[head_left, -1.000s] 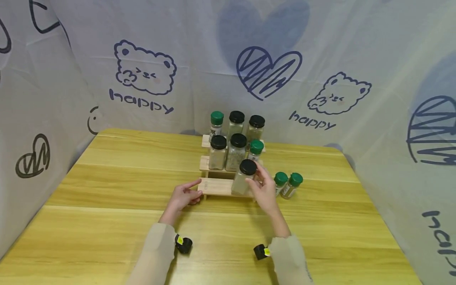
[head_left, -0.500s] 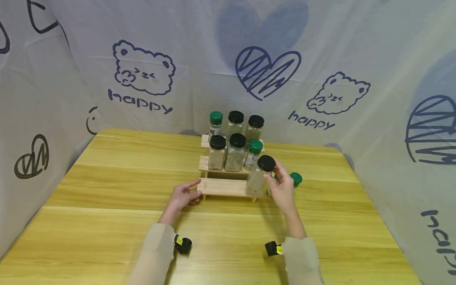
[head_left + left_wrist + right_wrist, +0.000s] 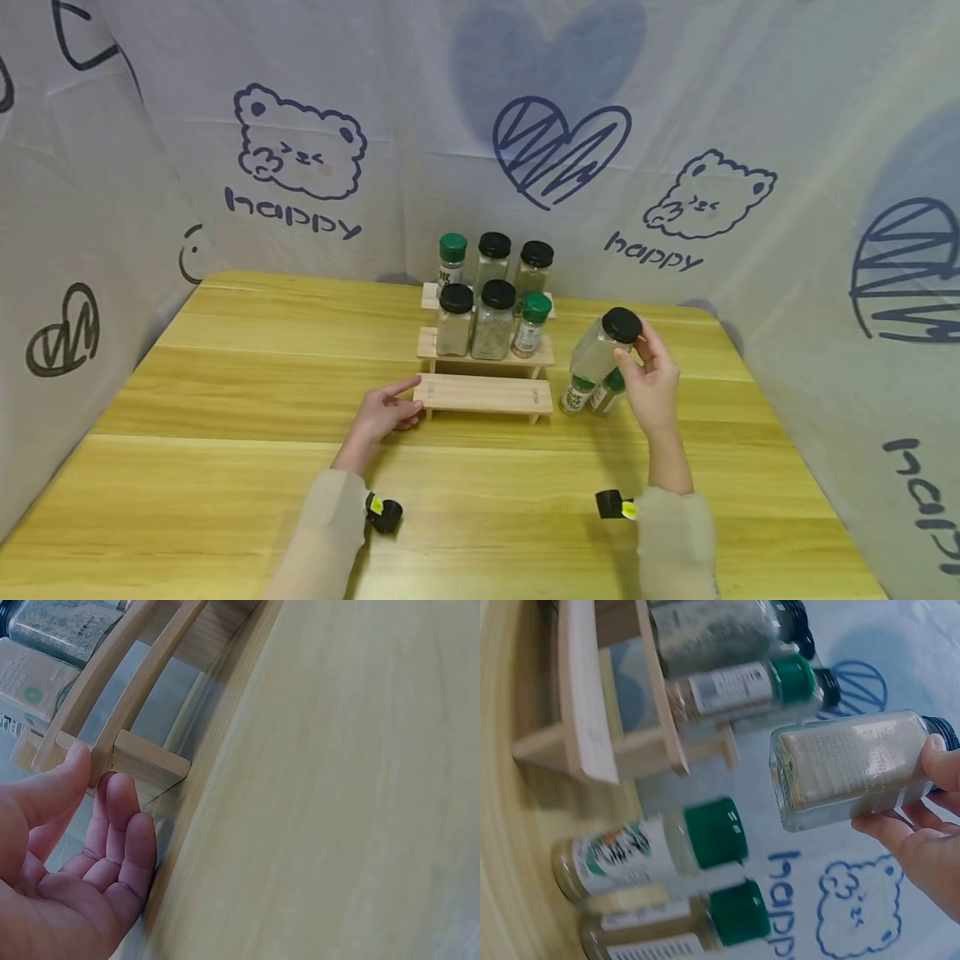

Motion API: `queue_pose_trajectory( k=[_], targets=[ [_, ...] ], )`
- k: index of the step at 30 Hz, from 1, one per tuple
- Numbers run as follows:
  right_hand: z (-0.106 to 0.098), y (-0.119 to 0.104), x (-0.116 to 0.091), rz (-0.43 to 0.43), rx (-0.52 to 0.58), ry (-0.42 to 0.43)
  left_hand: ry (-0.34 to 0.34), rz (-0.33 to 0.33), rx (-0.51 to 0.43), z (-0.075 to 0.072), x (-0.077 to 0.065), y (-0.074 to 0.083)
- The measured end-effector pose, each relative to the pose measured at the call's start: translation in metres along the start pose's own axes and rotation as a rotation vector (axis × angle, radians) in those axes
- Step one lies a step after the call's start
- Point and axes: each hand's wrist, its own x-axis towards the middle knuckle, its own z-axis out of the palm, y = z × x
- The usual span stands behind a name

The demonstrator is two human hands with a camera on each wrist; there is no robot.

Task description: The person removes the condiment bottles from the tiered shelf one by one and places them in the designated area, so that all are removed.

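My right hand (image 3: 654, 379) grips a square glass spice jar (image 3: 596, 350) with a black lid near its top. The jar is tilted, raised above the table to the right of a stepped wooden spice rack (image 3: 480, 393); its pale contents show in the right wrist view. At the rack's left end, my left hand (image 3: 381, 418) pinches the lowest step, thumb on top and fingertips at the end in the left wrist view. That step is bare. Below the held jar stand two green-capped spice bottles (image 3: 622, 855), partly hidden behind it in the head view.
The rack's middle step carries two black-lidded jars (image 3: 492, 325) and a green-capped bottle (image 3: 528, 329). On the top step are a green-capped bottle (image 3: 451, 262) and two black-lidded jars (image 3: 534, 265). Behind the wooden table (image 3: 262, 358) hangs a printed cloth (image 3: 420, 100).
My right hand has lifted the spice jar off the lowest step and carried it right, over the two green-capped bottles, tilting it more. My left hand stays at the rack.
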Motion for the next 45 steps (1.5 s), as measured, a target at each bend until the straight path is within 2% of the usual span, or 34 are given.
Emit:
queue_pose_trajectory(
  k=[5,11,14,18,25,30,35,40,45],
  targets=[
    [-0.017,-0.001,0.005,0.003,-0.018,0.066,0.002,-0.002,0.002,0.0,0.001,0.0],
    [-0.035,0.002,0.009,0.042,-0.09,0.129,0.0,0.003,0.011,0.0,0.0,0.001],
    [-0.045,0.004,0.009,0.052,-0.081,0.159,-0.001,0.005,0.01,0.0,-0.001,0.002],
    [-0.056,0.008,0.007,0.11,-0.073,0.218,-0.004,0.007,0.005,0.0,-0.002,0.003],
    [-0.074,0.022,-0.001,0.176,-0.166,0.287,-0.008,0.005,0.004,0.0,-0.002,0.002],
    [-0.083,0.034,-0.009,0.361,-0.184,0.259,-0.014,0.006,0.008,-0.001,-0.003,0.001],
    [-0.09,0.045,-0.016,0.525,-0.256,0.135,-0.014,0.007,0.0,-0.002,-0.002,0.002],
    [-0.093,0.054,-0.019,0.613,-0.262,0.014,-0.01,0.008,0.0,-0.001,-0.002,0.002],
    [-0.093,0.061,-0.02,0.645,-0.228,-0.024,-0.012,0.001,0.006,-0.001,-0.003,0.002]
  ],
)
